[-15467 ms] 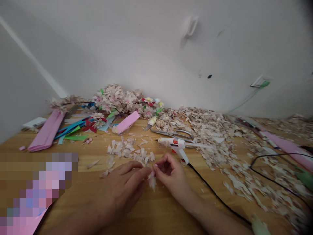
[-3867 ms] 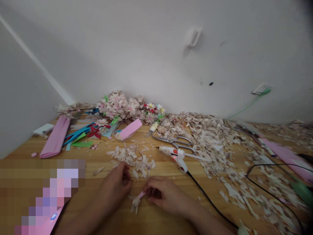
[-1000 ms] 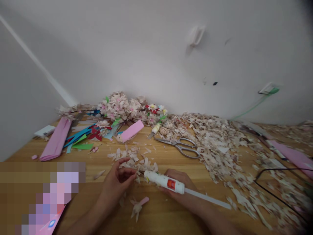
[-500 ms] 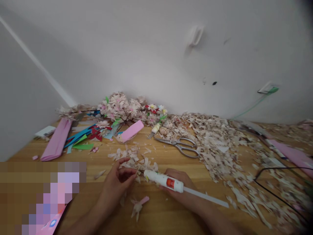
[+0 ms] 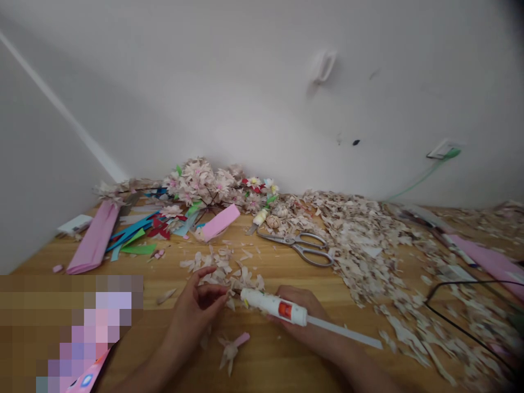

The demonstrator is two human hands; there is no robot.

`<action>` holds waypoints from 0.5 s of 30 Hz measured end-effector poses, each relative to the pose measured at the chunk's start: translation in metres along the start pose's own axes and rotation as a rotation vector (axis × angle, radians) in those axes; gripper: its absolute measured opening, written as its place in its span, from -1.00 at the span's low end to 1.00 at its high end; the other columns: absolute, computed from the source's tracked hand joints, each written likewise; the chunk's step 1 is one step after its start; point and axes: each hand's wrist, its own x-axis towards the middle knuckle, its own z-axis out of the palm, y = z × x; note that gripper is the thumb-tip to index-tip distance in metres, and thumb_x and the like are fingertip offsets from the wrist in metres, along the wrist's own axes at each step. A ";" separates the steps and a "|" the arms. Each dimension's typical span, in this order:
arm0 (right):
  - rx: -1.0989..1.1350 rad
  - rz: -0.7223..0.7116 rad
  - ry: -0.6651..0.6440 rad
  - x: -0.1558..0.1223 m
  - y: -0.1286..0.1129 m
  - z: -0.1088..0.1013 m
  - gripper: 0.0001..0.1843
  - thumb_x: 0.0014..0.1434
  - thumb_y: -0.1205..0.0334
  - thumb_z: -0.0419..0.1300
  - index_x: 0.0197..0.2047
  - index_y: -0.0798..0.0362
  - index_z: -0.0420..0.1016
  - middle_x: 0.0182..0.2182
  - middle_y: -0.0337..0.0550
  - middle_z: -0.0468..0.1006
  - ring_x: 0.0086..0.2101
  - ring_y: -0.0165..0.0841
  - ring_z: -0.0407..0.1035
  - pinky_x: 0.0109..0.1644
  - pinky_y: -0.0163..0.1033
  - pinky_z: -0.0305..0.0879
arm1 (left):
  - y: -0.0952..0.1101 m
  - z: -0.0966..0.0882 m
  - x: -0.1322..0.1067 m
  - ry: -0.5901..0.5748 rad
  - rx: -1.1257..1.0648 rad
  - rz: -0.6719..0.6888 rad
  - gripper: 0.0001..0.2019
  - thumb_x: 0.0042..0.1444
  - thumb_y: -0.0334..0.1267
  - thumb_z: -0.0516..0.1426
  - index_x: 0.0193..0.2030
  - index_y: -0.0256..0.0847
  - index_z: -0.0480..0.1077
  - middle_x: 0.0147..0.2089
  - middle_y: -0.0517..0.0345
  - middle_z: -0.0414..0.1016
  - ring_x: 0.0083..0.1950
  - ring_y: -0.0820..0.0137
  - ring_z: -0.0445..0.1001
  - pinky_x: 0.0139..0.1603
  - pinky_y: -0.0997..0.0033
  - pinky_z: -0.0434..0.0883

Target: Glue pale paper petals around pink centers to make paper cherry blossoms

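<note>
A white glue gun [image 5: 272,307] with a red label lies across my right hand [image 5: 301,305], whose fingers are wrapped round it. Out of its back end a long translucent glue stick [image 5: 346,332] sticks to the right. The nozzle points left, close to the fingertips of my left hand [image 5: 198,305]. That hand is curled, thumb and fingers pinched near the nozzle; whatever sits between them is too small to make out. Pale petals [image 5: 221,265] lie scattered just beyond both hands. Below them is a small petal cluster [image 5: 230,352] with a pink strip.
Grey scissors [image 5: 301,246] lie beyond my right hand. Paper flowers [image 5: 200,183] are heaped by the wall, with a folded pink sheet [image 5: 94,237] to their left. Petal scraps [image 5: 360,234] cover the right side, where a black wire [image 5: 462,282] loops. A phone [image 5: 88,379] is at lower left.
The view has shifted very slightly. Both hands and the glue gun keep nearly the same positions, with the nozzle still by my left fingertips.
</note>
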 end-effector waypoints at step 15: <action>-0.009 0.063 -0.016 0.002 -0.005 -0.004 -0.80 0.01 0.21 0.16 -0.58 0.02 0.28 -0.61 -0.28 0.35 -0.58 -0.39 0.25 -0.52 -0.32 0.09 | 0.002 0.001 -0.002 -0.011 -0.008 -0.014 -0.41 -0.28 -0.23 0.28 -0.07 -0.19 0.13 -0.49 0.27 0.53 -0.39 0.41 0.47 -0.29 0.42 0.36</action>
